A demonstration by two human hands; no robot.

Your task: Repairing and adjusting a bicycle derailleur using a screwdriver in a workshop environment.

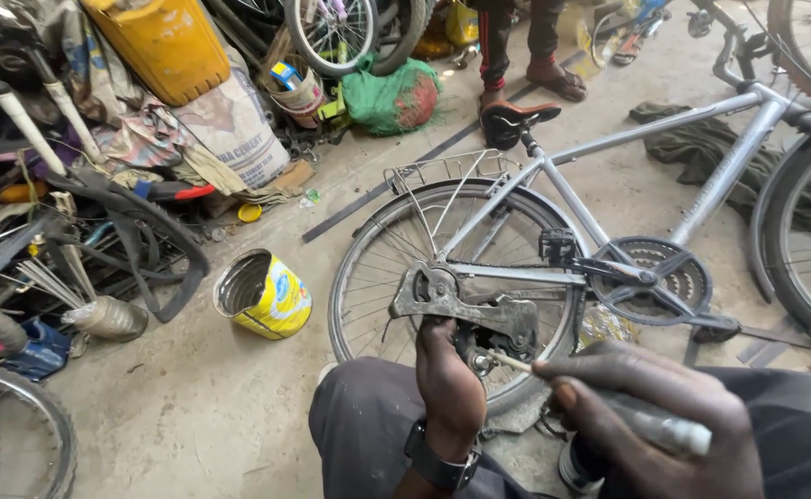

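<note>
Two hands at work on a silver bicycle (609, 148) lying on its side on the concrete floor (193, 407), rear wheel (378, 268) twd the person. Left hand (447, 383), w/ dark watch (438, 462) on wrist, fingers curled & pressed up against the grimy rear derailleur (465, 310) at the wheel hub; looks like a grip from below, fingertips hidden behind the metal. Right hand (650, 420) closed around a pale-handled screwdriver (590, 393), thumb along the shaft; tip touches the derailleur just beside the left hand. Crank & chainring (659, 273) sit right of the derailleur; black pedal (558, 245) sticks up. Rear rack (447, 171) above the wheel, black saddle (516, 120) beyond it. Yellow tin can (265, 296) on its side, open end up-left, on bare floor left of the wheel, well apart from both hands. Far-left edge of floor: heap of tyres, tubes, sacks; orange-yellow jerrycan (170, 46) at top. Green net bag (391, 97) nr the top middle. Another person's feet in sandals (558, 81) beyond the saddle. Dark cloth (701, 148) under the frame, upper right.
</note>
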